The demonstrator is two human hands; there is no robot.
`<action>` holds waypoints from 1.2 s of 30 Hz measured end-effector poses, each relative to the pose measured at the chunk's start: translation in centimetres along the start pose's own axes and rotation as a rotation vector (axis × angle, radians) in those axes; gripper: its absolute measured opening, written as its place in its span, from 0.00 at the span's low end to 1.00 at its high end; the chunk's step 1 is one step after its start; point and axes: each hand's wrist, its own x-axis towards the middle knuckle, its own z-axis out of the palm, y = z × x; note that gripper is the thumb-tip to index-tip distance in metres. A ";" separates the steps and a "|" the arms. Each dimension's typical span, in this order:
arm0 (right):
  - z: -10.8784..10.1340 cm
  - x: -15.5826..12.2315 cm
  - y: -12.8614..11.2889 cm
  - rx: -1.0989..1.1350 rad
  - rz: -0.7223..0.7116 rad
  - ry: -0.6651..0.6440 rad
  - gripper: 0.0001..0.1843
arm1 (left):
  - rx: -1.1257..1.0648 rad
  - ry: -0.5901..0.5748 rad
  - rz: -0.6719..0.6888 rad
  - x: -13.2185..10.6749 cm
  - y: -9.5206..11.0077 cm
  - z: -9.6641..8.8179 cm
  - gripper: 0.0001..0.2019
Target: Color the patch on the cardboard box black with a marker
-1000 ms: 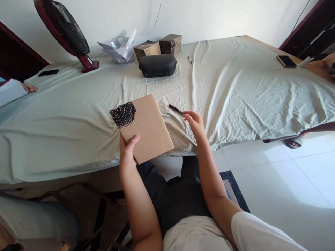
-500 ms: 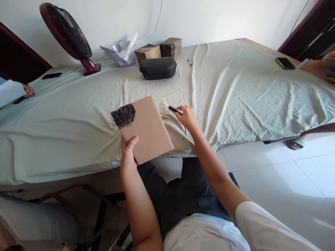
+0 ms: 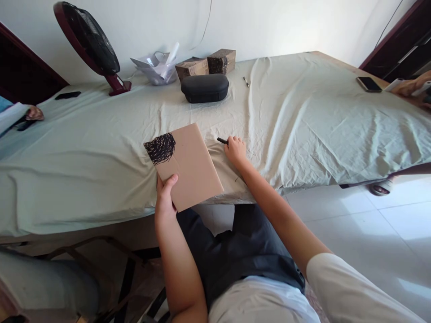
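My left hand grips the lower left edge of a flat brown cardboard box, thumb on its face and the other fingers hidden behind. Dense black scribbles cover the box's upper left corner. To the right of the box, my right hand is closed over a black marker at the cloth. One end of the marker sticks out to the left of the fingers; the rest is covered by the hand.
Toward the wall, a black zip case lies before two patterned boxes. A clear plastic basket and a fan stand further left. Phones lie at both sides. Other people's hands show at the left and right edges.
My right hand has shifted slightly left and closed over the marker, hiding more of it. My left hand and the box keep nearly the same place.
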 end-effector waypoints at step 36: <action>0.1 -0.4 -1.0 -0.163 -0.051 -0.080 0.25 | -0.060 -0.005 0.009 0.4 -0.2 0.2 0.33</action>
